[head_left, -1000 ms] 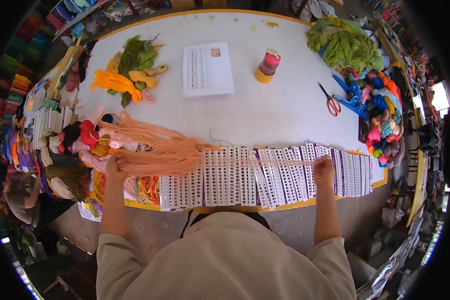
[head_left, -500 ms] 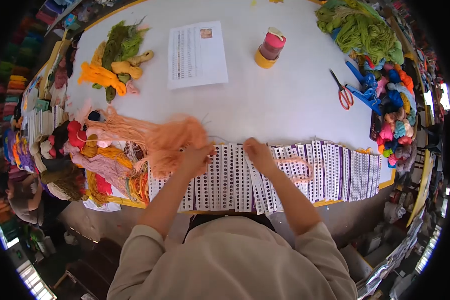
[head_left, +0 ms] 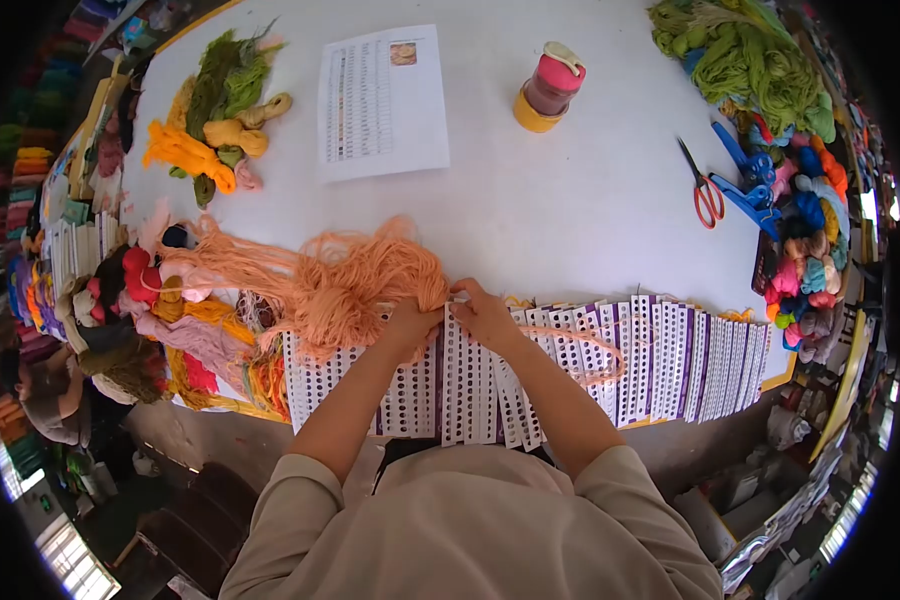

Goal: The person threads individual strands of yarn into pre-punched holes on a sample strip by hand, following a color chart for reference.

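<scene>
A tangled skein of peach yarn [head_left: 355, 285] lies across the left part of a row of white punched strips [head_left: 475, 385]. My left hand [head_left: 411, 328] is closed at the skein's right edge, with yarn around its fingers; its fingertips are partly hidden. Beside it, my right hand [head_left: 483, 316] pinches the top end of one strip, its fingers bent over the edge. A loop of peach yarn [head_left: 618, 355] rests on the strips to the right of my right wrist.
A printed sheet [head_left: 410, 120] and a pink-and-yellow cone-like item [head_left: 552, 90] stand farther back. Red-handled scissors [head_left: 708, 195] and blue clamps [head_left: 755, 185] lie at right near green yarn [head_left: 755, 70]. More skeins [head_left: 195, 335] are heaped at left.
My hands have come closer together. My right hand has moved left to the top of a strip, and my left hand has shifted slightly right and down with the peach yarn.
</scene>
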Motion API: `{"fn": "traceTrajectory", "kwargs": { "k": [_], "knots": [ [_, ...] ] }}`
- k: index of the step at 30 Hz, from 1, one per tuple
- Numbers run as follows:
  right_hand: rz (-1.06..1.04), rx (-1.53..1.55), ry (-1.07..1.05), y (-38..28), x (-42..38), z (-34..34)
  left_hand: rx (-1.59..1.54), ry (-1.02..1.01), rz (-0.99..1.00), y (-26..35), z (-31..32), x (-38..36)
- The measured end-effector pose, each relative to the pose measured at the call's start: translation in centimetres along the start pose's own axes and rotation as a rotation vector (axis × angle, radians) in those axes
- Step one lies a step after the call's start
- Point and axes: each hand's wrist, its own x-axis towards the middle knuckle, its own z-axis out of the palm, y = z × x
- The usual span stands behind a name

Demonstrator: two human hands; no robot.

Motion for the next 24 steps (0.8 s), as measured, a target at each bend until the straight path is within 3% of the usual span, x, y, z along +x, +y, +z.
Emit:
{"fn": "traceTrajectory", "kwargs": {
  "k": [2,6,8,9,11,12,14,15,18,20,21,23,24],
  "knots": [
    [0.137,0.170,-0.151,-0.1,0.2,-0.4,0.050,-0.005,-0.019,0.8,0.4,-0.5],
    [0.237,0.239,-0.236,-0.8,0.5,-1.2,0.266,0.022,0.017,-0.1,-0.7,-0.3],
    [0.257,0.254,-0.261,-0.3,0.8,-1.3,-0.042,0.146,0.085,-0.5,-1.6,-0.9],
    [0.257,0.260,-0.261,0.1,1.0,-1.3,-0.036,0.148,0.082,-0.4,-1.9,-1.3],
    [0.221,0.325,-0.293,0.9,1.3,-1.1,-0.361,-0.004,0.057,-0.3,-2.4,-1.8],
    [0.220,0.329,-0.295,0.9,1.4,-1.0,-0.358,-0.001,0.056,-0.4,-2.5,-1.8],
    [0.255,0.278,-0.286,0.7,1.5,-1.1,-0.616,-0.257,-0.147,-0.5,-2.6,-1.7],
    [0.256,0.278,-0.285,0.8,1.4,-1.1,-0.616,-0.258,-0.147,-0.1,-2.4,-1.9],
    [0.200,0.306,-0.297,0.7,1.2,-1.6,-0.348,-0.398,-0.221,2.1,-0.5,-3.1],
    [0.238,0.424,-0.356,-0.1,1.0,-2.1,0.292,-0.126,-0.100,2.5,1.8,-3.5],
    [0.239,0.423,-0.359,0.1,1.1,-2.1,0.289,-0.123,-0.100,1.2,1.2,-2.8],
    [0.178,0.365,-0.373,0.8,1.4,-1.9,0.812,-0.028,0.542,-4.2,-1.5,0.8],
    [0.180,0.364,-0.373,0.8,1.4,-1.8,0.810,-0.030,0.541,-6.7,-3.8,2.7]
  ]
}}
